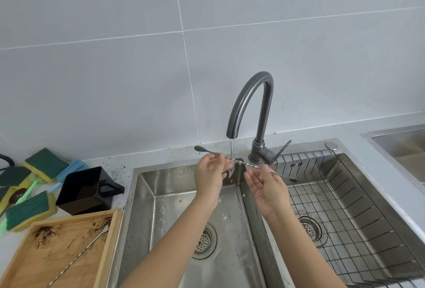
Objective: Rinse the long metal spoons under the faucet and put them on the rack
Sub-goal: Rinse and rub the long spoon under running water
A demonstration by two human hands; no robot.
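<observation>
A long twisted metal spoon point(239, 161) lies level under the dark faucet point(250, 103), and a thin stream of water point(232, 149) falls on its middle. My left hand point(210, 174) pinches the stem near the bowl end, which points left. My right hand point(268, 184) holds the stem nearer the forked end, which reaches over the wire rack point(345, 195) in the right basin. A second long spoon point(78, 257) lies in the stained wooden tray point(116, 237) at lower left.
The left sink basin point(147, 195) is wet, with a round drain. A black square cup point(85, 190) stands left of the sink. Several green and yellow sponges point(30, 209) lie on the counter. Another steel basin point(402, 149) shows at far right.
</observation>
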